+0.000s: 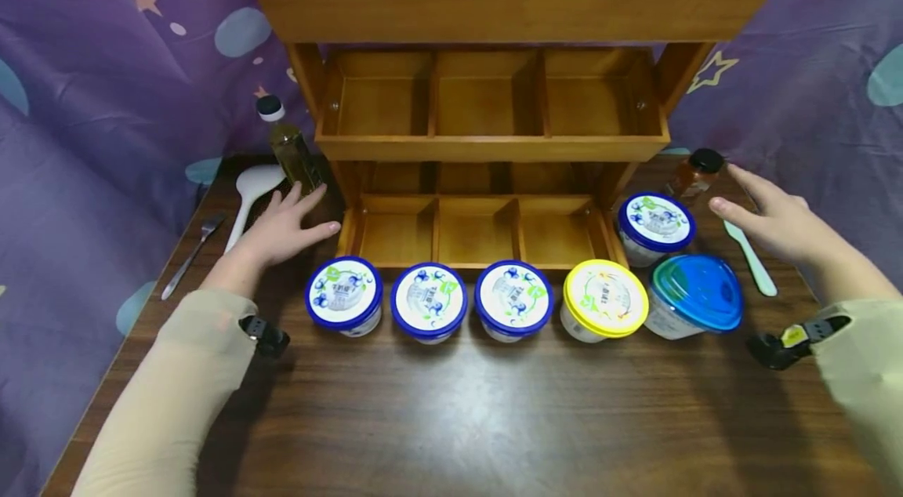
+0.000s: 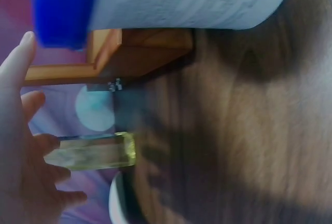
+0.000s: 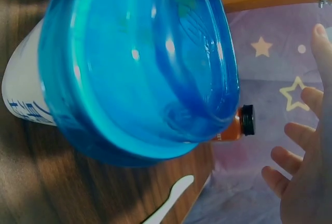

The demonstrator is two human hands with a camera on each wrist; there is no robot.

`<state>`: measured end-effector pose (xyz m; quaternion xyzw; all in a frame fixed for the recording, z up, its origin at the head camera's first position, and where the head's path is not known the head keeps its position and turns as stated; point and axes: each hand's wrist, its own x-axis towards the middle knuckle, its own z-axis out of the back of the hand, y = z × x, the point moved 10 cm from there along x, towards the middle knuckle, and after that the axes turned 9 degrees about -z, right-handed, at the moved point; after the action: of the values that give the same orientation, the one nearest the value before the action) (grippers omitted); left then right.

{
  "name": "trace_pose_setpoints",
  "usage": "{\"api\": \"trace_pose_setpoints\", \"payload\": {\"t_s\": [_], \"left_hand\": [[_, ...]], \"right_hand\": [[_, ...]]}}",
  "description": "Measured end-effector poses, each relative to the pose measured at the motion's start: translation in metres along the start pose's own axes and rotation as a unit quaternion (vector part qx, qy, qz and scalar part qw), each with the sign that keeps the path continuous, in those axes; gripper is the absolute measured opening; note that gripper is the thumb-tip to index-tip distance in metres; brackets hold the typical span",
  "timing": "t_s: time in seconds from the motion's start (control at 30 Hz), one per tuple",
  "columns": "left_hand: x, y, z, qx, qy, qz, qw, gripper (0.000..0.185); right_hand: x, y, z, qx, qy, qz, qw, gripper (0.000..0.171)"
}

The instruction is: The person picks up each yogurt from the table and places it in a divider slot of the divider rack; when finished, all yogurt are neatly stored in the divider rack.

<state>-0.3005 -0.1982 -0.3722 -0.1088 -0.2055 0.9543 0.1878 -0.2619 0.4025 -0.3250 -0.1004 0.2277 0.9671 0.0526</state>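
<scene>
Reach step: left hand (image 1: 285, 226), fingers apart, holding nothing, near oil bottle (image 1: 289, 146) centre-left; right hand (image 1: 772, 219) likewise near, possibly, sauce jar (image 1: 694, 172). Next: close grips squarely.

A row of lidded tubs (image 1: 429, 301) blocks the front of the wooden rack (image 1: 494, 136), whose compartments stand open above them. The oil bottle (image 1: 291, 148) crowds the left side, the dark-capped jar (image 1: 694, 174) the right. The near surface (image 1: 466, 419) offers open passage.
</scene>
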Motion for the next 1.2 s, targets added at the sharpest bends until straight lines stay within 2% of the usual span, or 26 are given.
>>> {"api": "trace_pose_setpoints", "payload": {"t_s": [0.27,0.47,0.6,0.8,0.93,1.13,1.2], "left_hand": [[0.008,0.005,-0.019,-0.03,0.008,-0.019,0.9993,0.079],[0.014,0.009,-0.027,-0.044,0.0,-0.025,0.9987,0.083],[0.018,0.011,-0.031,-0.069,-0.013,-0.03,0.9971,0.083],[0.021,0.017,-0.042,-0.124,-0.027,-0.015,0.9918,0.077],[0.023,0.017,-0.048,-0.18,-0.041,-0.024,0.9824,0.071],[0.025,0.021,-0.056,-0.278,-0.062,-0.032,0.9581,0.066],[0.024,0.024,-0.058,-0.294,-0.064,-0.027,0.9532,0.066]], "right_hand": [[0.0,-0.003,-0.003,0.014,0.007,-0.023,1.0,0.08],[-0.002,-0.003,-0.005,0.011,0.013,-0.027,1.0,0.08],[-0.003,-0.004,-0.006,0.01,0.013,-0.025,1.0,0.079],[-0.002,-0.007,-0.009,0.012,0.015,-0.021,1.0,0.077],[-0.001,-0.008,-0.011,0.013,0.019,-0.025,0.999,0.077],[0.002,-0.006,-0.015,0.018,0.033,-0.034,0.999,0.079],[0.003,-0.005,-0.017,0.025,0.041,-0.036,0.998,0.08]]}}
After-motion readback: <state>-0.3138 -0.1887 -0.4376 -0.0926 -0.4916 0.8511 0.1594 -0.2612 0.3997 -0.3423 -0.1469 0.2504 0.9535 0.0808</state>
